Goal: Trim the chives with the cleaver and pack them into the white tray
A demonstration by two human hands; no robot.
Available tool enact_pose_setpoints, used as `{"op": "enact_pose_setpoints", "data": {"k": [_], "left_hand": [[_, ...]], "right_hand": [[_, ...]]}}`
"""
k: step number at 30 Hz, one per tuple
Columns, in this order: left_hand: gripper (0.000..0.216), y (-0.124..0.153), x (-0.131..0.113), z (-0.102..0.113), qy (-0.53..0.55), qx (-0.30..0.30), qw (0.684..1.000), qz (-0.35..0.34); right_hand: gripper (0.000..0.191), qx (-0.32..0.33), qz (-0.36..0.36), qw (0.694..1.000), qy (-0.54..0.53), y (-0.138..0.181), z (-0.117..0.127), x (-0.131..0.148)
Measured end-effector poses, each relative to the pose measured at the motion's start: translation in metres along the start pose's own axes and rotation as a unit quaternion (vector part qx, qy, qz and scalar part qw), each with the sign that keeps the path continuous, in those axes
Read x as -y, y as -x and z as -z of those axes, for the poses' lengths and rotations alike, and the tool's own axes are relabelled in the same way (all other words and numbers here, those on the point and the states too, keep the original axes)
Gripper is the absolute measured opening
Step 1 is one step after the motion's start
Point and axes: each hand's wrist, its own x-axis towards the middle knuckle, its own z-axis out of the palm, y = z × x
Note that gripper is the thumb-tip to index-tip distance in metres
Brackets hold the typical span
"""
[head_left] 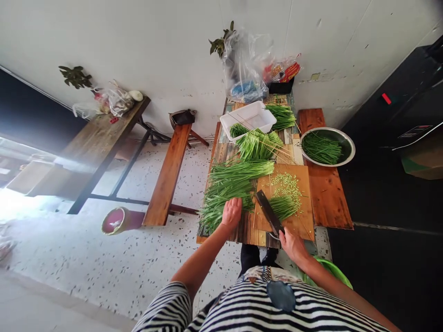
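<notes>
My right hand (293, 245) grips the handle of a dark-bladed cleaver (268, 210), which slants across the left part of a wooden cutting board (304, 184). Right of the blade lies a bunch of garlic chives (284, 207) on the board, with many short pale-green cut pieces (285, 184) scattered above it. My left hand (231, 213) is closed on the loose chives (224, 184) spread over the table left of the board; its fingertips are partly hidden among the leaves.
Beyond the board lie more chive bundles (256, 145) and a white plastic tub (254, 117). A metal bowl of chives (321, 147) rests on the right bench (328, 198). Leftward stand another bench (169, 175), a pink bin (122, 220) and a second table (107, 129). A green basin (332, 272) is beside me.
</notes>
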Motion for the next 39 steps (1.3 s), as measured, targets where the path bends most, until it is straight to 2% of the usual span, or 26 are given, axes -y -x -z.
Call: {"op": "enact_pose_setpoints", "data": {"k": [2, 5, 7, 10, 12, 15, 19, 22, 24, 28, 31, 35, 39], "left_hand": [[0.031, -0.02, 0.014, -0.003, -0.006, -0.003, 1.0, 0.0], [0.047, -0.039, 0.023, -0.017, 0.001, 0.006, 1.0, -0.003], [0.06, -0.041, 0.024, -0.023, 0.01, 0.013, 1.0, -0.005], [0.077, -0.034, 0.016, -0.017, 0.018, -0.002, 1.0, -0.02], [0.088, -0.029, 0.0, -0.009, 0.022, -0.016, 0.999, -0.033], [0.093, -0.028, -0.047, -0.004, 0.039, -0.019, 0.996, -0.077], [0.097, -0.038, -0.134, -0.018, 0.069, -0.021, 0.983, -0.171], [0.101, -0.05, -0.186, -0.029, 0.068, -0.014, 0.979, -0.191], [0.103, -0.057, -0.209, -0.032, 0.063, 0.001, 0.981, -0.183], [0.104, -0.068, -0.233, -0.027, 0.06, 0.048, 0.989, -0.127], [0.088, -0.069, -0.242, -0.014, 0.059, 0.072, 0.989, -0.118], [0.08, -0.064, -0.244, 0.013, 0.067, 0.063, 0.99, -0.104], [0.077, -0.055, -0.234, 0.038, 0.125, 0.033, 0.988, -0.086]], "right_hand": [[0.042, -0.026, 0.002, 0.999, -0.027, 0.005, 0.005, 0.001], [0.046, -0.068, -0.003, 0.994, -0.087, 0.009, 0.019, -0.003], [0.047, -0.089, -0.02, 0.988, -0.122, 0.011, 0.032, -0.013], [0.045, -0.101, -0.063, 0.979, -0.165, 0.016, 0.052, -0.039], [0.043, -0.1, -0.096, 0.971, -0.193, 0.021, 0.066, -0.061], [0.038, -0.11, -0.148, 0.96, -0.212, 0.031, 0.087, -0.091], [0.035, -0.123, -0.202, 0.944, -0.231, 0.05, 0.107, -0.115], [0.033, -0.129, -0.229, 0.932, -0.248, 0.069, 0.11, -0.13], [0.032, -0.127, -0.243, 0.927, -0.255, 0.082, 0.107, -0.142], [0.031, -0.115, -0.259, 0.921, -0.268, 0.103, 0.099, -0.165], [0.032, -0.11, -0.258, 0.918, -0.28, 0.11, 0.099, -0.171], [0.033, -0.126, -0.267, 0.912, -0.286, 0.109, 0.111, -0.167], [0.033, -0.118, -0.279, 0.905, -0.298, 0.109, 0.122, -0.17]]}}
